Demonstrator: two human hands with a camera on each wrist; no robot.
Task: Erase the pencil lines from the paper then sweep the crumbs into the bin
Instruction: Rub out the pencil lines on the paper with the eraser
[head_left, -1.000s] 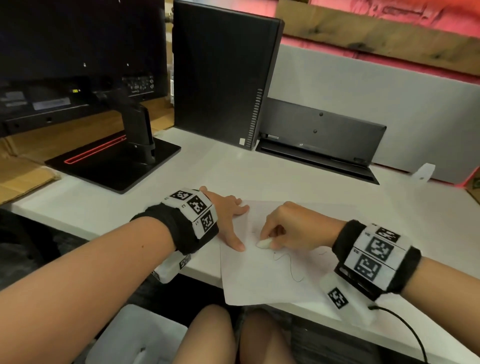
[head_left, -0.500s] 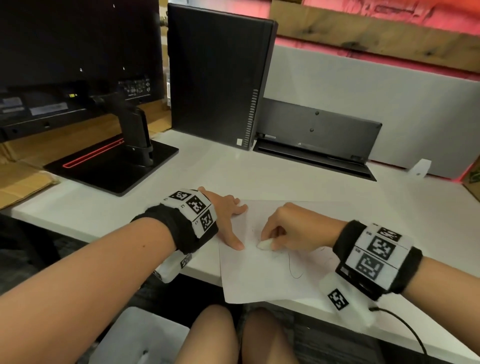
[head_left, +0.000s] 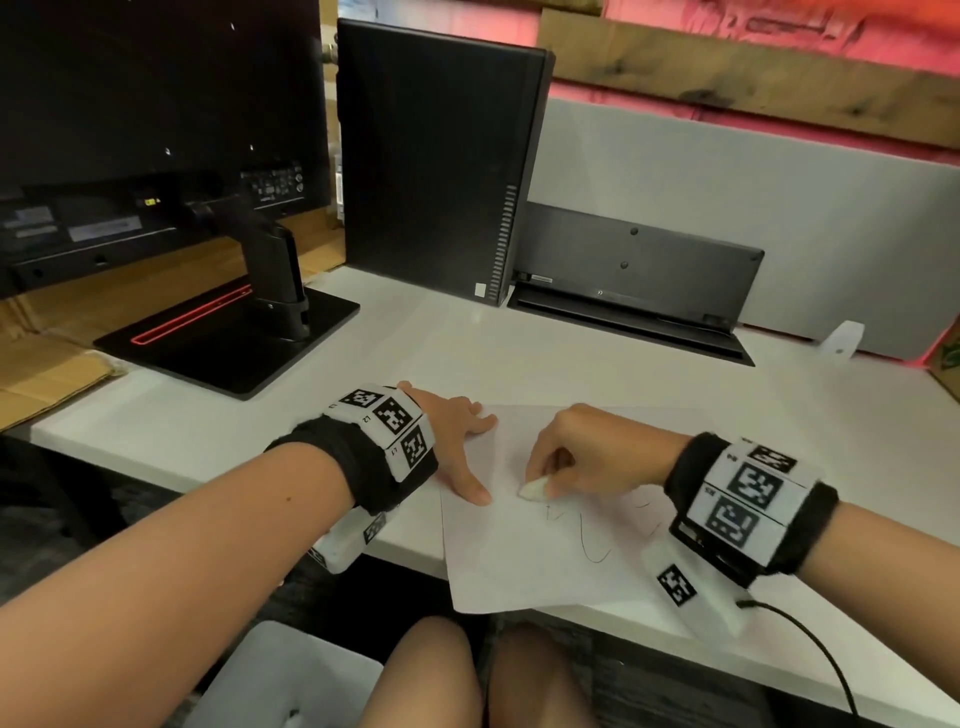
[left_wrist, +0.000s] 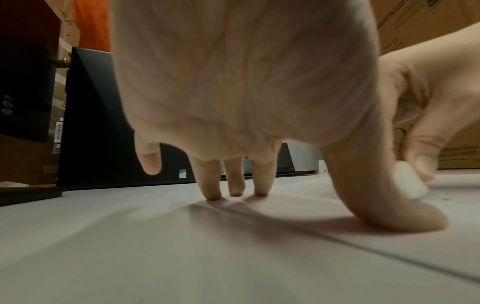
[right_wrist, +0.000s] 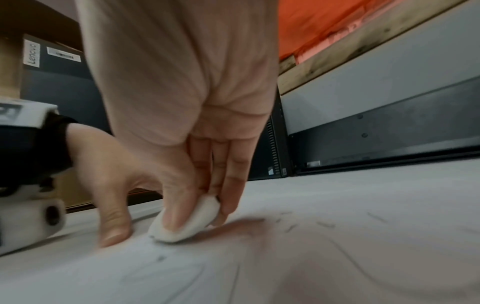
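A white sheet of paper (head_left: 524, 561) lies at the desk's front edge, its near corner hanging over. Curved pencil lines (head_left: 592, 548) remain on it, right of the middle. My right hand (head_left: 582, 460) pinches a white eraser (head_left: 534, 489) between thumb and fingers and presses it on the paper; the right wrist view shows the eraser (right_wrist: 185, 223) on the sheet with dark crumbs (right_wrist: 324, 224) scattered beside it. My left hand (head_left: 460, 441) lies open, with its thumb and fingertips (left_wrist: 235, 190) pressing the paper's left edge flat. A white bin (head_left: 280, 680) stands on the floor below the desk.
A monitor on a black stand (head_left: 234, 338) is at the back left. A black computer tower (head_left: 436, 156) and a black flat device (head_left: 634, 280) stand behind the paper against a grey partition (head_left: 753, 208). My knees (head_left: 483, 675) are under the desk edge.
The eraser has stayed near the same spot left of the pencil marks, rubbing in small strokes. Part of the squiggle near the eraser has faded. The left hand has not moved.
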